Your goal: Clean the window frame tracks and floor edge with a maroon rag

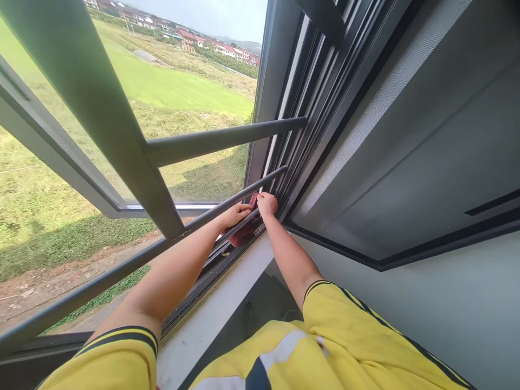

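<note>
Both my hands meet at the lower corner of an open window frame. A small dark red object is between them, its kind too small to make out. The fingers of my left hand are closed against its near left side. My right hand is curled, its fingers pinching at the object's right edge. Below the hands, a reddish cloth-like thing lies in the window track. My left forearm passes under the lowest rail, close to the sill.
Grey guard bars cross the opening above my left arm. An opened glass sash stands outside at left. A dark mesh screen panel swings inward at right. The white sill runs below my arms.
</note>
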The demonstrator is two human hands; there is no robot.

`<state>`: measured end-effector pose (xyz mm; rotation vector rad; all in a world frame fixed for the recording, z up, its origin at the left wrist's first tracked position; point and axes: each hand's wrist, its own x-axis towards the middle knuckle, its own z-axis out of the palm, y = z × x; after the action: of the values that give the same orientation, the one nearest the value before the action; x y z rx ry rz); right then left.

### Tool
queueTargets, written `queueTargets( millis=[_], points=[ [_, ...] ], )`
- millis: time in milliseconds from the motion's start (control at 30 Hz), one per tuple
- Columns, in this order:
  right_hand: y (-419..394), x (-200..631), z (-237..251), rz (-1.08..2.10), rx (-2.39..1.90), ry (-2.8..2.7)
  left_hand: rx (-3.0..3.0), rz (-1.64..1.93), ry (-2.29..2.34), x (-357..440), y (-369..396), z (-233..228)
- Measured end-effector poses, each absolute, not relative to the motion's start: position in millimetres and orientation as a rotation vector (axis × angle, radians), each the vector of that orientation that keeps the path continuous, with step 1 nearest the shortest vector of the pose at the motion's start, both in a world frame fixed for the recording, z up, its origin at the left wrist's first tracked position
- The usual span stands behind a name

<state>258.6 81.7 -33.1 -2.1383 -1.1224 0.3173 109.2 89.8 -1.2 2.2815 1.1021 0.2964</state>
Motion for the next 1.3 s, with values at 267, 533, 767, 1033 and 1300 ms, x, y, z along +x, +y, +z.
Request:
queueTargets(
  millis=[267, 533, 767, 1033, 1300],
  points=[
    [80.9, 268.2, -27.4, 0.295, -2.133, -1.196, 2.265, 0.315, 1.120, 109.4, 85.5, 3.2],
    [84.4, 267.4, -24.2, 0.312, -2.136, -1.238, 2.300, 0.308, 1.105, 109.2, 89.5, -1.8],
    [84.1, 269.4, -17.7, 0.272, -2.131, -1.315, 2.290, 0.264, 1.129, 107.5, 90.0, -1.2],
    [84.6, 269.0, -14.3, 0.280, -2.174, -1.344, 2.269, 0.308, 1.103, 106.5, 91.0, -5.6],
    [85.2, 270.4, -12.7, 0.237, -2.232, -1.432, 2.280, 0.289, 1.063, 106.5, 93.8, -7.4]
  ],
)
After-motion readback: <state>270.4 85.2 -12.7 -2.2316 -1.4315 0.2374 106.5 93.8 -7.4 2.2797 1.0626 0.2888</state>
